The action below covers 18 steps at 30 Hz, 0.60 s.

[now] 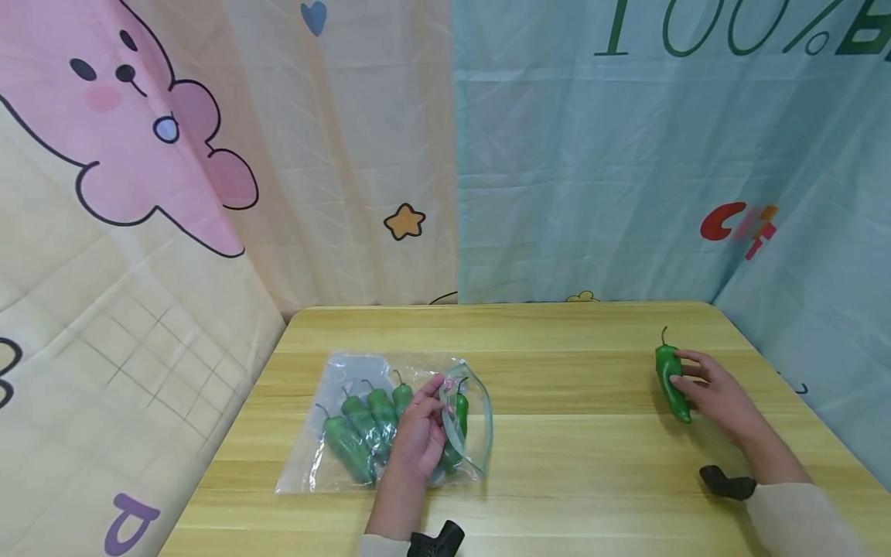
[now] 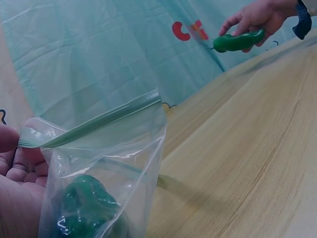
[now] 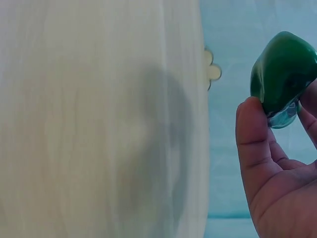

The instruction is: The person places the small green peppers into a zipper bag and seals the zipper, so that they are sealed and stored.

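Note:
A transparent zip bag (image 1: 304,468) lies on the left part of the table with several green peppers (image 1: 348,450) inside. Its mouth, edged with a pale green zip strip (image 2: 106,119), gapes toward the right. My left hand (image 1: 420,437) pinches the bag at that strip between thumb and fingers. Off to the right, my right hand (image 1: 717,394) grips a single green pepper (image 1: 670,381), stem pointing away from me. In the left wrist view this pepper is held above the tabletop. The right wrist view shows the pepper (image 3: 282,74) between thumb and fingers.
The light wooden table (image 1: 571,480) has rounded far corners. Printed cloth curtains (image 1: 592,178) hang behind it and along both sides. Dark straps with camera mounts (image 1: 727,483) sit on both wrists. A wide stretch of tabletop lies between the bag and my right hand.

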Each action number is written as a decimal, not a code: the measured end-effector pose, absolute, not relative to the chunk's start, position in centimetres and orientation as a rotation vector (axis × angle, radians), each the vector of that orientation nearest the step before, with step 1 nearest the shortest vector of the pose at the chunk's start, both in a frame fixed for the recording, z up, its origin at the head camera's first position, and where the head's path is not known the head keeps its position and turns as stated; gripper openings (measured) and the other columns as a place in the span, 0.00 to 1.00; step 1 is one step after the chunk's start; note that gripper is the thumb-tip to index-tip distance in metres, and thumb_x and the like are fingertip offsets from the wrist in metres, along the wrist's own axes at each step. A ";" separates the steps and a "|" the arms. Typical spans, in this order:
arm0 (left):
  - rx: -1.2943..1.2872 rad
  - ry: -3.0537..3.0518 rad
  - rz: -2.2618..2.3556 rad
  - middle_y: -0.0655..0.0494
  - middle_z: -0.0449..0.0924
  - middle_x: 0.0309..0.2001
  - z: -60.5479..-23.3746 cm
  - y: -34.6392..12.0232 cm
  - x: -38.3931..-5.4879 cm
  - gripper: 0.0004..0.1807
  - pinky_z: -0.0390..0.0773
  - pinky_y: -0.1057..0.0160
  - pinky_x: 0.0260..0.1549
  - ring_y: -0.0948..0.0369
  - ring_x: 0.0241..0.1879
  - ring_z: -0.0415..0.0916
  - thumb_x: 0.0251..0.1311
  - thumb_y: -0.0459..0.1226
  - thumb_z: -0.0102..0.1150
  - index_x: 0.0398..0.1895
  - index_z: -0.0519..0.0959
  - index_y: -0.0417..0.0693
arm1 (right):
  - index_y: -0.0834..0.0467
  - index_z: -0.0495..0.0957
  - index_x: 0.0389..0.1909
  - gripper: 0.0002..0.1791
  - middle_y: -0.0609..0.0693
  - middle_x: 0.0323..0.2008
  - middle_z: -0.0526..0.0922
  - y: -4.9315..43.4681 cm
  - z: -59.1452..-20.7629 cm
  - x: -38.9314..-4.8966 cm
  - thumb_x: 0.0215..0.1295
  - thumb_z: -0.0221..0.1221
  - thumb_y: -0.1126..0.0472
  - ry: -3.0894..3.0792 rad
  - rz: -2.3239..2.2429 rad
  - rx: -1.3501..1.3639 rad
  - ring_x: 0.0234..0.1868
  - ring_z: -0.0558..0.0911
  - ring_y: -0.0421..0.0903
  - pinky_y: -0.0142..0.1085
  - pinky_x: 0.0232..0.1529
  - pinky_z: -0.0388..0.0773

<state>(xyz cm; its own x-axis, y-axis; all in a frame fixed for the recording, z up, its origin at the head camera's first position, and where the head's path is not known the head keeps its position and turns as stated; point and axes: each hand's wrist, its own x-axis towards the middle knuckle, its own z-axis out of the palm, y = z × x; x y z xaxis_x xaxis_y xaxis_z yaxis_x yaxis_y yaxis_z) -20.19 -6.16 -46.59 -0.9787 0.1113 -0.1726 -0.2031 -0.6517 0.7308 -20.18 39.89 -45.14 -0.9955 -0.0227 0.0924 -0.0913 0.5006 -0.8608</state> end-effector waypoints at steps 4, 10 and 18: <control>-0.182 1.217 2.704 0.50 0.76 0.57 -46.5 -6.1 -20.2 0.26 0.79 0.70 0.43 0.63 0.44 0.77 0.62 0.23 0.42 0.65 0.69 0.39 | 0.70 0.48 0.71 0.32 0.80 0.62 0.58 38.8 -44.9 -20.3 0.77 0.50 0.59 -2.654 1.556 0.126 0.41 0.73 0.25 0.37 0.34 0.82; -0.179 1.211 2.705 0.51 0.76 0.55 -46.5 -6.1 -20.1 0.26 0.79 0.69 0.43 0.63 0.44 0.77 0.62 0.23 0.43 0.65 0.70 0.39 | 0.69 0.50 0.71 0.32 0.78 0.62 0.60 37.3 -44.4 -20.4 0.77 0.50 0.58 -2.642 1.568 0.157 0.42 0.73 0.25 0.36 0.36 0.82; -0.153 1.218 2.703 0.50 0.76 0.56 -46.6 -6.1 -20.1 0.26 0.79 0.70 0.44 0.63 0.44 0.77 0.63 0.23 0.43 0.66 0.67 0.37 | 0.68 0.51 0.72 0.31 0.77 0.61 0.62 35.4 -44.2 -20.5 0.76 0.51 0.59 -2.626 1.584 0.216 0.43 0.75 0.27 0.37 0.36 0.83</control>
<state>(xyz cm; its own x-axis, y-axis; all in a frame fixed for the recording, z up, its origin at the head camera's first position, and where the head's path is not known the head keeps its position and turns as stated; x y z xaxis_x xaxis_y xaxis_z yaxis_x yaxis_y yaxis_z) -20.14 -6.15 -46.63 -0.9797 0.1150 -0.1640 -0.1990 -0.6510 0.7325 -20.47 35.45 -44.19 -0.9879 -0.0856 0.1294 -0.1544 0.4600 -0.8744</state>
